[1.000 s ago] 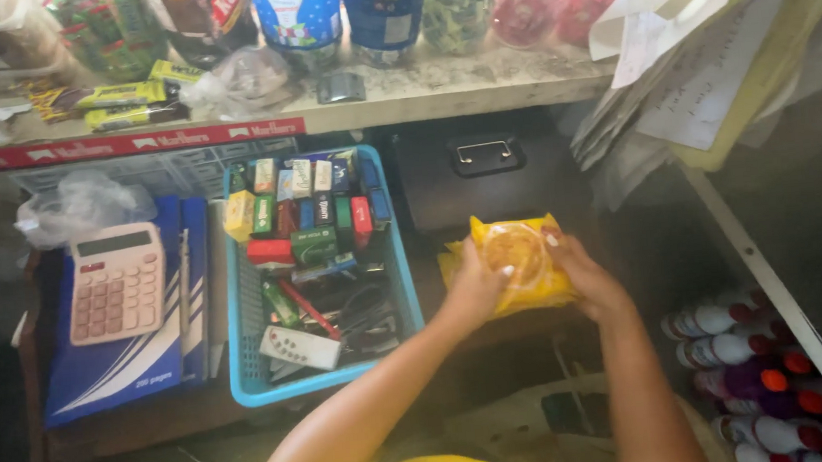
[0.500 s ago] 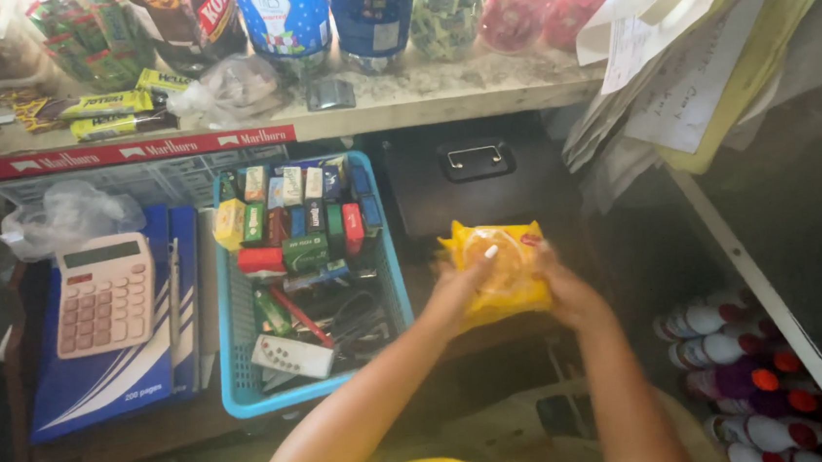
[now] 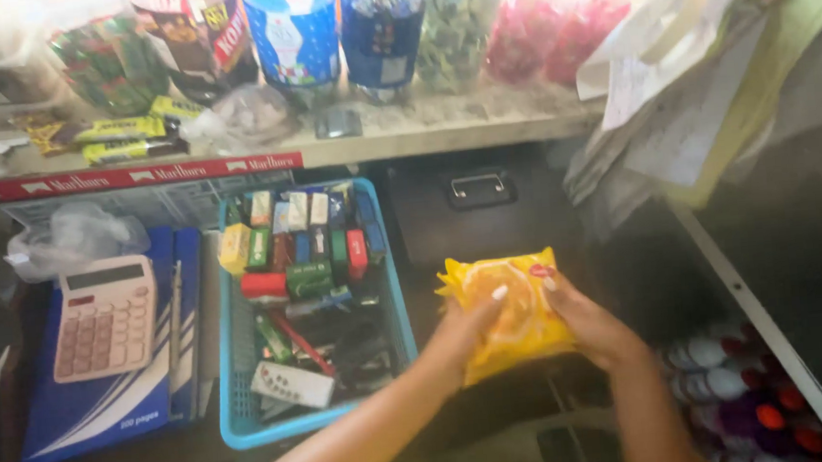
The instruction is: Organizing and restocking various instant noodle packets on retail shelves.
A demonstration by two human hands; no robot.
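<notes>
Holding item: yellow snack packet [image 3: 507,313], clasped at its two sides by left hand [image 3: 460,333] and right hand [image 3: 589,323], beside the blue basket [image 3: 236,372]. Likely light, soft, crinkly, slippery film; contents crushable. Best gripped at edges.

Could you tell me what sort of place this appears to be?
Probably the counter of a small shop or kiosk: a blue plastic basket of small colourful packets, a pink calculator on blue ledger books, and both hands, left hand and right hand, holding a yellow snack packet.
</notes>
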